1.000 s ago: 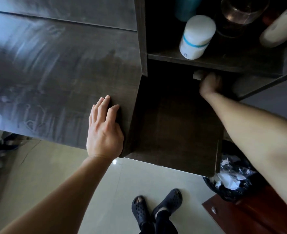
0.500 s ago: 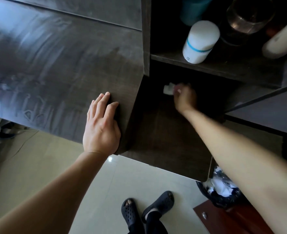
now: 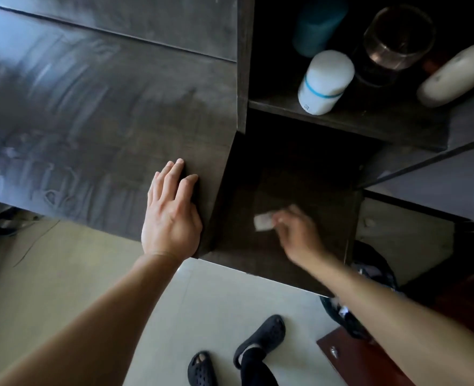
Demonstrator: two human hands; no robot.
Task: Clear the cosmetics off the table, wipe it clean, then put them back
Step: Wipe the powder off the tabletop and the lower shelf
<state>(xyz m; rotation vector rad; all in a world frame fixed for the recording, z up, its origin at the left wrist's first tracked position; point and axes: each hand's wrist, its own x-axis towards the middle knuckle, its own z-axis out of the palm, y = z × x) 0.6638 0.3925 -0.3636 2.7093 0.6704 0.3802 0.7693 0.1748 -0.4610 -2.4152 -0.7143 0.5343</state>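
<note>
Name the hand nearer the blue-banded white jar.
Right. The right hand holds a wipe on the shelf below the jar; the left hand rests on the tabletop, farther left.

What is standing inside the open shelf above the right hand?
On the shelf stand a white container with a blue band, a teal bottle, a clear glass and a leaning cream-white bottle. It is too dark to see what lies behind them.

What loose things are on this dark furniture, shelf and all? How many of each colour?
White: 3 (white round-topped bottle with a blue band, white tube-shaped bottle lying tilted at the right, small white wipe in the right hand)
Teal: 1 (teal cylindrical container)
Clear: 1 (clear round glass jar)
Total: 5
</note>
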